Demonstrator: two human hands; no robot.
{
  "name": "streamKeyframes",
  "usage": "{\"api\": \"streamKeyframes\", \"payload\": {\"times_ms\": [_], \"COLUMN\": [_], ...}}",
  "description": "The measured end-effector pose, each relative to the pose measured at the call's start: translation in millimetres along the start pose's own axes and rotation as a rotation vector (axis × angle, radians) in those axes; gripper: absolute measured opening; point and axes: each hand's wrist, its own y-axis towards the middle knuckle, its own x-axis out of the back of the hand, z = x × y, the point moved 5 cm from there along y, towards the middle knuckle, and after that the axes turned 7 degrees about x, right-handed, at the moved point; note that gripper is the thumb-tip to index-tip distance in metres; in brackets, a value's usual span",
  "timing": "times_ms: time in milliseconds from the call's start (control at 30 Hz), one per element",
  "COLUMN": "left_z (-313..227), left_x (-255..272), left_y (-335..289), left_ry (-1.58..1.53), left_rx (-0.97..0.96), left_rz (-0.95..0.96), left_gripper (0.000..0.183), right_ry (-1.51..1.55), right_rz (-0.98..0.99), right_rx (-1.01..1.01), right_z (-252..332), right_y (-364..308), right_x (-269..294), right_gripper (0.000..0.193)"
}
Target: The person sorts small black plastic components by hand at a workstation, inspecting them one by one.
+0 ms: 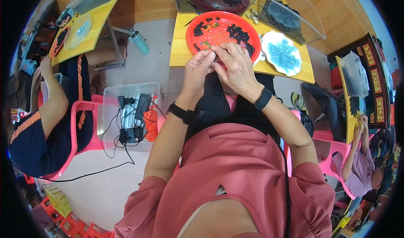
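A small dark piece (215, 58) is pinched in the grip of left hand (199, 68) and right hand (237, 68) by the red tray (189, 37); light, stiff handling (it is mostly hidden) is expected, best held by its ends.

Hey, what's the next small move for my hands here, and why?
Probably firm up the pinch on the small dark piece before reaching for anything else. The left hand and right hand meet around it by the near rim of the red tray, so neither looks free, while black pieces lie loose in the tray.
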Motion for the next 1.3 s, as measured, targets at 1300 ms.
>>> {"api": "streamKeyframes", "payload": {"times_ms": [1300], "left_z": [16.2], "left_x": [-24.6], "left_y": [-14.6], "left_ry": [0.407], "left_rx": [0.107], "left_rz": [0.226], "left_gripper": [0.016], "right_ry": [0.114], "right_rz": [0.555], "right_rx": [0.275], "right_z": [-32.1], "right_y": [-5.6], "right_x": [10.7], "right_gripper": [0.032]}}
